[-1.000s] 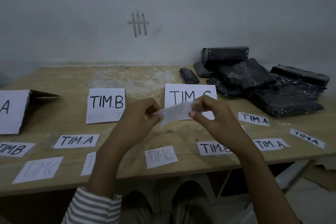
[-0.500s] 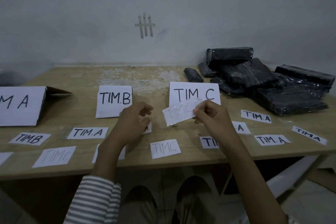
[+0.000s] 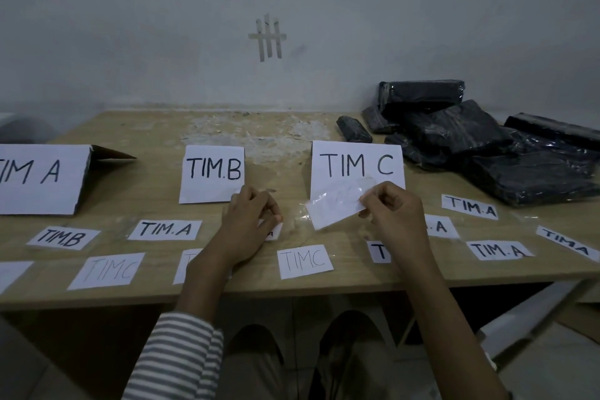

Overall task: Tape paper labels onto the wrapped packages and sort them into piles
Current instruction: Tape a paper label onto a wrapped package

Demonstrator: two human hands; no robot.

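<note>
My right hand [image 3: 394, 214] pinches the right end of a small paper label [image 3: 334, 209] with clear tape on it; faint pencil writing shows through. The label hangs just above the table, over the lower edge of the large TIM C sheet [image 3: 357, 169]. My left hand [image 3: 250, 226] rests on the table with loosely curled fingers, its fingertips on a small label [image 3: 275, 232] that it mostly hides. A pile of packages wrapped in black plastic [image 3: 487, 146] lies at the back right, out of reach of both hands.
Large sheets TIM A [image 3: 39, 178] and TIM.B [image 3: 212, 174] lie to the left. Several small labels line the front of the wooden table [image 3: 156, 133], among them TIM.C [image 3: 305, 261], TIM.A [image 3: 165, 229] and TIM.B [image 3: 63, 237]. A wall stands right behind the table.
My left hand has let go of the taped label and dropped to the table. My right hand alone now holds the label, lower and nearer the TIM C sheet.
</note>
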